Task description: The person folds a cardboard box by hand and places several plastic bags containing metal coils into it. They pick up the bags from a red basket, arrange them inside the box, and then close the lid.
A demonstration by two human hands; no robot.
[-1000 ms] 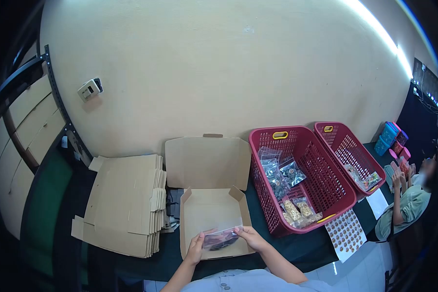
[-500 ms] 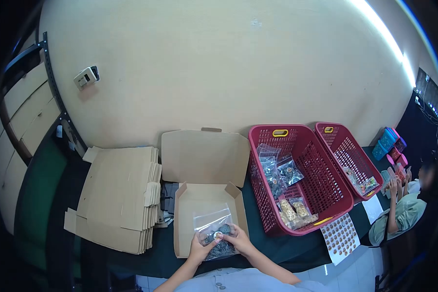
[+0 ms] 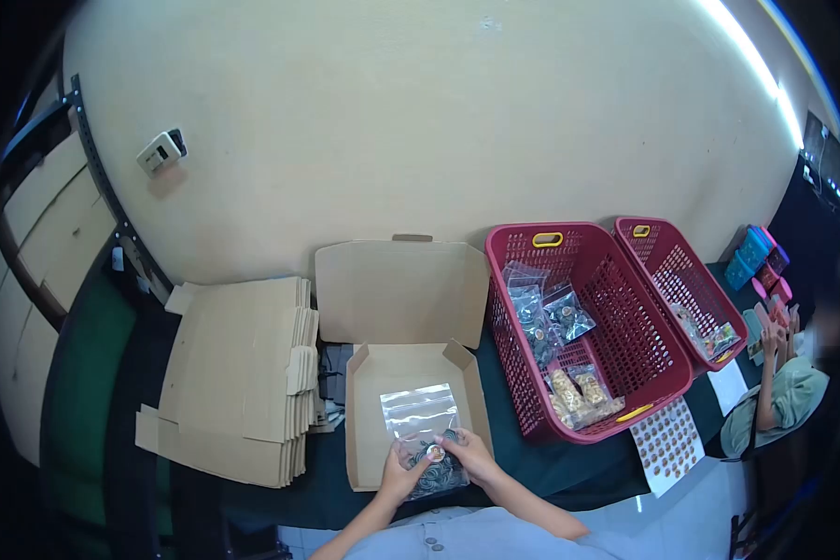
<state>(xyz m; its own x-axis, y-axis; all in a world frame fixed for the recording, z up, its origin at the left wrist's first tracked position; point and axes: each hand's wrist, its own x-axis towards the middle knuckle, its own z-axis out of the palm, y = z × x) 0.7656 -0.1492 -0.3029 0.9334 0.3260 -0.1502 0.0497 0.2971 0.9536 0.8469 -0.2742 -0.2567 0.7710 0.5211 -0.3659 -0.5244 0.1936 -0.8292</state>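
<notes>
a left hand (image 3: 402, 473) and right hand (image 3: 469, 455) were clamped on a clear bag (image 3: 421, 408) of dark coils (image 3: 439, 482), seemingly to steady its round sticker (image 3: 436, 453) face up, over the near half of an open carton (image 3: 368, 397).

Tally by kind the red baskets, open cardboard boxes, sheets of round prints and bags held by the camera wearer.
Red baskets: 2
Open cardboard box: 1
Sheet of round prints: 1
Held bag: 1
Total: 5
</notes>
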